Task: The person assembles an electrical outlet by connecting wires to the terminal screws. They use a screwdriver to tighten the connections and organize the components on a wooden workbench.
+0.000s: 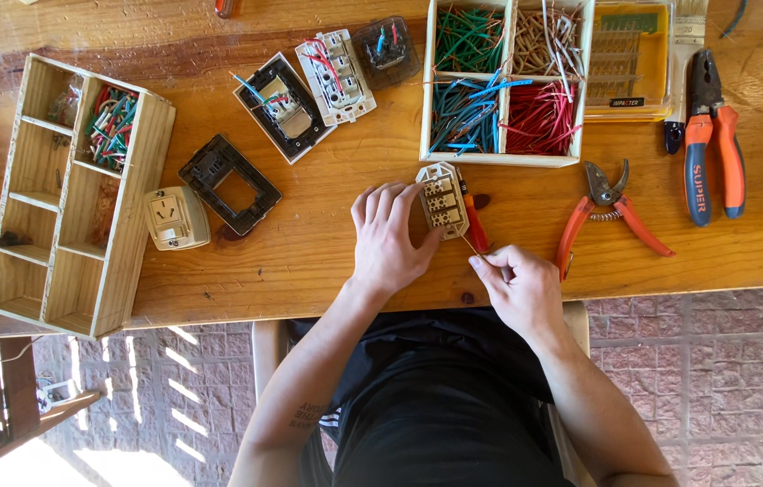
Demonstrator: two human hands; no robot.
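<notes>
The left hand [388, 236] lies spread, fingers pressing a beige socket module [442, 200] flat on the surface [327, 243]. The right hand [519, 287] pinches a thin tan wire [472, 247] leading to the module's near end. Only this one wire seems fitted. Three wired units sit beyond, a four-compartment wire box [501, 159], and two pliers [712, 135] to the right.
</notes>
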